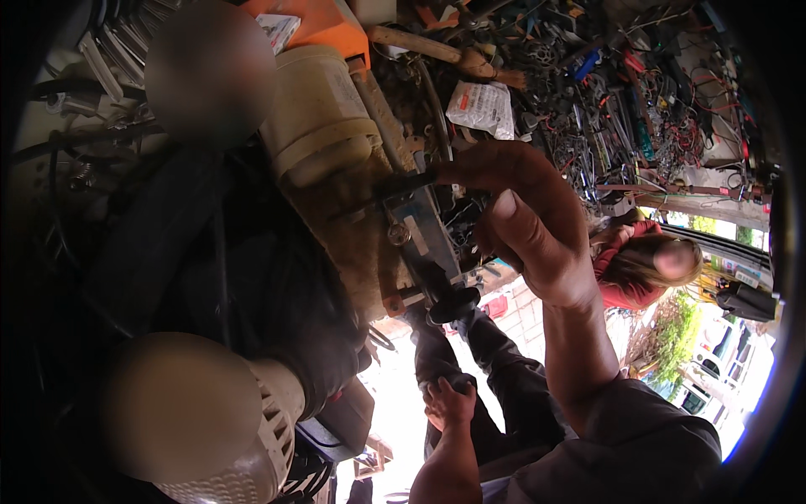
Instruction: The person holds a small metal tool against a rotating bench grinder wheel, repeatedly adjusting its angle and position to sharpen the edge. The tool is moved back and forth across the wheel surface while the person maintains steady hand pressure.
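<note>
Right hand (541, 231) at a thin, dark, flat bar (406, 184), left hand (449, 403) on a leg

So the right index finger is stretched out and its tip looks to be touching the bar's right end. The thumb stands well apart from that fingertip and the other fingers are curled under, partly hidden, so I can't tell if anything is really pinching the bar. It lies crosswise over a grey metal block with a pale strip (424, 239), along the right edge of the rough brown surface (344, 248). A round black knob (454, 306) sits just past that surface's lower right corner. Up by the far edge there's a cream plastic bucket (323, 105). Left hand's just lying on the dark trouser leg (495, 361), fingers a bit parted, nothing in them.
</note>
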`<move>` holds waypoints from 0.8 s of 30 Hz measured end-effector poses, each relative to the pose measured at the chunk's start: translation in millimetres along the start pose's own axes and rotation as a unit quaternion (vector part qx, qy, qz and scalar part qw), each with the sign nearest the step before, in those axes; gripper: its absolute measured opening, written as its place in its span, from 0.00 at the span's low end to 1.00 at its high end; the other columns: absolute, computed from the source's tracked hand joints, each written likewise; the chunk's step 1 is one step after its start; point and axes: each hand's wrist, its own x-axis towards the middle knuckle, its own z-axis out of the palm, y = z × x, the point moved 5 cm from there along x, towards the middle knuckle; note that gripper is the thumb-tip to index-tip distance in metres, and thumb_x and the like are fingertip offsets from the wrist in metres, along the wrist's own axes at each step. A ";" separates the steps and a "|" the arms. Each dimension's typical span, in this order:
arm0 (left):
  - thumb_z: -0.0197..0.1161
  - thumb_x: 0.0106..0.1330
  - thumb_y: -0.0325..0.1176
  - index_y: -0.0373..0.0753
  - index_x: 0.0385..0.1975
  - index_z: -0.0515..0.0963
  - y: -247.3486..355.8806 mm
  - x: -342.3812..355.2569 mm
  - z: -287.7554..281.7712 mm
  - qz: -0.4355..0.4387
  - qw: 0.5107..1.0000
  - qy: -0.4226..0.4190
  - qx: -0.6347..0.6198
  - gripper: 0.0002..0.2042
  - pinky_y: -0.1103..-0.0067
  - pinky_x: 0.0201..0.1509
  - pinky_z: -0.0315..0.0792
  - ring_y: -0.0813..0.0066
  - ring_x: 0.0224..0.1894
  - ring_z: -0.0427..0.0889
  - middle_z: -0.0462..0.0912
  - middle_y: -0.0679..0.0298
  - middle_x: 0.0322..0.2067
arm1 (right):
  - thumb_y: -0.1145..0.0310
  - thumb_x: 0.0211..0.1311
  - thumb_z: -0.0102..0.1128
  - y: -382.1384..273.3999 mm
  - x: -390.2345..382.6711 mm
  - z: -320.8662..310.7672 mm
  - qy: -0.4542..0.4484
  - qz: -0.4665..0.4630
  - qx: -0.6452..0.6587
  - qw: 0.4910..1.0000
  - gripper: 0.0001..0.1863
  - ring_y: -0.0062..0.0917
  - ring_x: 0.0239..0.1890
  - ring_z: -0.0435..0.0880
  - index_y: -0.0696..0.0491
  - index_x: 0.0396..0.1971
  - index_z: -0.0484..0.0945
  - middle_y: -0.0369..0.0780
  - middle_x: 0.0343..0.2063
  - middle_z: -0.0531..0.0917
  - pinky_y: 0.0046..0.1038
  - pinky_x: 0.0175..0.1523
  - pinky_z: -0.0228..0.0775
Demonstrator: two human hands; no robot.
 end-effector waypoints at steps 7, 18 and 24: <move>0.59 0.59 0.57 0.42 0.63 0.69 -3.5 1.1 5.3 -0.006 1.000 0.005 0.004 0.36 0.58 0.65 0.66 0.51 0.67 0.65 0.68 0.50 0.63 | 0.61 0.68 0.62 3.2 -4.8 0.4 0.013 0.043 0.080 0.996 0.25 0.18 0.43 0.73 0.62 0.56 0.69 0.43 0.50 0.80 0.22 0.48 0.65; 0.60 0.56 0.62 0.40 0.61 0.71 -11.6 5.4 13.5 -0.011 1.000 0.002 0.028 0.38 0.58 0.58 0.71 0.49 0.59 0.71 0.68 0.50 0.63 | 0.61 0.67 0.64 3.3 -6.1 0.6 -0.009 0.026 0.099 0.995 0.27 0.23 0.49 0.78 0.65 0.56 0.70 0.45 0.49 0.78 0.23 0.50 0.72; 0.61 0.55 0.61 0.39 0.59 0.72 -8.9 4.6 11.8 -0.001 0.999 0.021 0.035 0.38 0.58 0.57 0.71 0.48 0.58 0.72 0.69 0.50 0.62 | 0.60 0.64 0.65 5.4 -7.7 -6.1 -0.024 0.055 0.057 0.997 0.30 0.34 0.58 0.75 0.65 0.58 0.67 0.50 0.54 0.77 0.33 0.61 0.65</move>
